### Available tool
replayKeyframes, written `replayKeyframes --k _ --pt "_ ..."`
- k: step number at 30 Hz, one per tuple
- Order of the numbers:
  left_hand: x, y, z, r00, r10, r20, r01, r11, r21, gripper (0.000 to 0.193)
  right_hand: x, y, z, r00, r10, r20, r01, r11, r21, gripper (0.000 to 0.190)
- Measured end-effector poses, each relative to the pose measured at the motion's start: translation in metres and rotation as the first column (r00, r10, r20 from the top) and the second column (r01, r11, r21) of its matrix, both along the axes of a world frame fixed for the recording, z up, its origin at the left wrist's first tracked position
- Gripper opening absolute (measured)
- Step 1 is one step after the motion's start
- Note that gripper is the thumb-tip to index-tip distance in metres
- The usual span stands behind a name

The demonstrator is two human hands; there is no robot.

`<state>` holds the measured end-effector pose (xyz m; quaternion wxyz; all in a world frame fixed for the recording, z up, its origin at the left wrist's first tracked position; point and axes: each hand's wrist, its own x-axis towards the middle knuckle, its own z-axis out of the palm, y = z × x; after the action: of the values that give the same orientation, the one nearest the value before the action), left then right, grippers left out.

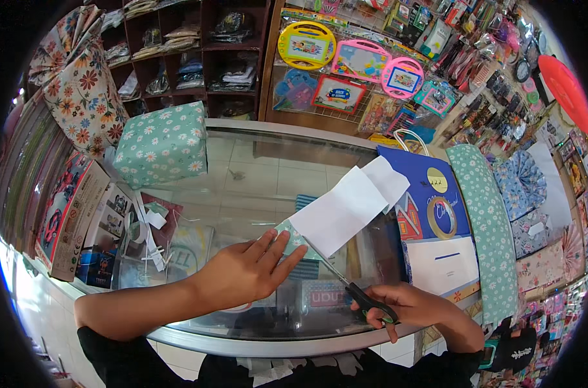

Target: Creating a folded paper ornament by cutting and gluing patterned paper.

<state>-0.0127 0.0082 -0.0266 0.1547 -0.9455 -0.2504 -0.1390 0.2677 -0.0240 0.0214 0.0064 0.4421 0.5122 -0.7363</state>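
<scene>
My right hand grips a pair of scissors with black handles, its blades slanting up to the left. The blade tips meet the edge of a strip of gift wrap, white on the back and green with daisies on the front. Fingers of my left hand press on the near left end of that strip, where the green side shows. The strip lies on the glass counter, its far end folded and reaching the blue gift bag.
A daisy-wrapped box and a floral wrapped package stand at the back left. Left are printed toy boxes and paper scraps. A tape roll rests on the bag, beside a roll of daisy wrap.
</scene>
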Motion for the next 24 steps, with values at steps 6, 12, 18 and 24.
replayKeyframes --k 6,12,18,24 --pt "0.001 -0.001 -0.005 0.998 0.057 -0.021 -0.057 0.998 0.000 0.050 -0.002 -0.001 -0.001 0.998 0.036 0.046 -0.038 0.998 0.046 0.026" --pt "-0.001 0.001 -0.001 1.000 -0.018 0.011 0.018 1.000 -0.001 0.043 -0.008 0.002 0.000 1.000 0.003 0.000 -0.003 1.000 0.026 0.024" --pt "-0.001 0.001 0.000 1.000 -0.016 0.026 0.017 0.999 -0.028 0.041 -0.010 0.005 0.001 0.996 0.068 0.049 -0.071 0.995 0.074 0.024" --pt "0.000 0.001 0.001 0.999 -0.035 0.030 0.035 0.999 0.000 0.039 -0.014 0.004 0.001 1.000 -0.016 0.004 0.015 0.998 0.066 0.023"
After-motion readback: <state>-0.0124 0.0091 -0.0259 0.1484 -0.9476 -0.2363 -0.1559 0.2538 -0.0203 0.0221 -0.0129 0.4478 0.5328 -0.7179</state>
